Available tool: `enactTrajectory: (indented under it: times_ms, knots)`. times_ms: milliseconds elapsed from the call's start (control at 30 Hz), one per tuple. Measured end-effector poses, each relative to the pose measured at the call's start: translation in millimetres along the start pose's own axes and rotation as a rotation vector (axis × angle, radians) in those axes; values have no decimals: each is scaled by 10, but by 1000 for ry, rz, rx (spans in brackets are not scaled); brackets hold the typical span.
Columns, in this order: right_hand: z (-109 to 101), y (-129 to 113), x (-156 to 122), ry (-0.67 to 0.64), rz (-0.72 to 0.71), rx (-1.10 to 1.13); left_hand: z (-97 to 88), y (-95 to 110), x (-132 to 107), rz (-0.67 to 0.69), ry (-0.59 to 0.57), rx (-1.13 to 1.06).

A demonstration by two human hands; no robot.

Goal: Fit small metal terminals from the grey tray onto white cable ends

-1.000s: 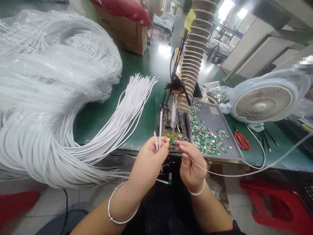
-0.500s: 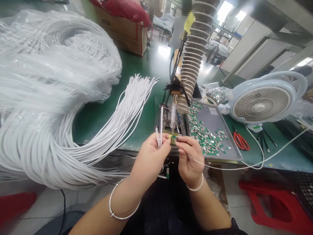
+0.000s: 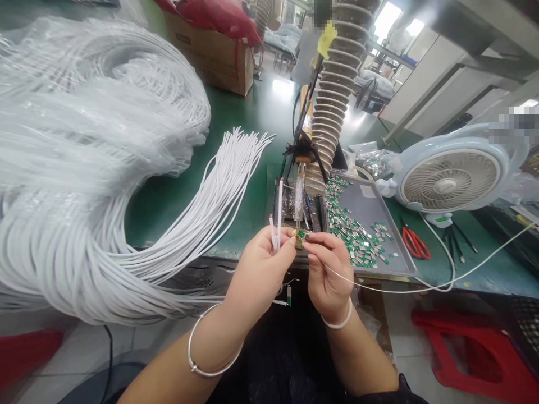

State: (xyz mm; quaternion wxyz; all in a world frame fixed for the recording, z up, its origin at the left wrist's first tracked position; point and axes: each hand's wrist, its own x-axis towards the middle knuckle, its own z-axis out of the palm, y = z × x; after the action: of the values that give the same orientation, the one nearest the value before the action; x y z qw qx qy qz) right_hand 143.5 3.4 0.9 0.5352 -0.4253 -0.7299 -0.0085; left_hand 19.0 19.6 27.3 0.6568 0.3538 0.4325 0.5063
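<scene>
My left hand point(image 3: 259, 269) is closed round two white cable ends point(image 3: 277, 221) that stick up between its fingers, and its thumb and forefinger pinch a small green connector board point(image 3: 300, 234). My right hand point(image 3: 328, 269) pinches a thin white wire point(image 3: 404, 289) against that board; the wire trails off to the right. Both hands meet just under the tip of a fixed soldering iron point(image 3: 300, 193) at the front edge of the green bench point(image 3: 248, 112).
A big bundle of white cables point(image 3: 101, 185) fills the left. A grey tray point(image 3: 379, 202) holds several small green boards. A ribbed hose point(image 3: 334, 84), a white fan point(image 3: 452, 179), red scissors point(image 3: 415, 241), a cardboard box point(image 3: 210, 53) and a red stool point(image 3: 475, 348) surround the spot.
Both hands have risen slightly and moved the small board up under the soldering iron tip. The trailing wire has lifted a little on the right.
</scene>
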Motion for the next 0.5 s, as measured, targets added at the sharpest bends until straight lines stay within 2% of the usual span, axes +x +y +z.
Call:
enactTrajectory:
  times_ms: [500]
  knots:
    - [7, -27, 15, -25, 3, 50, -3, 7, -13, 10, 8, 29]
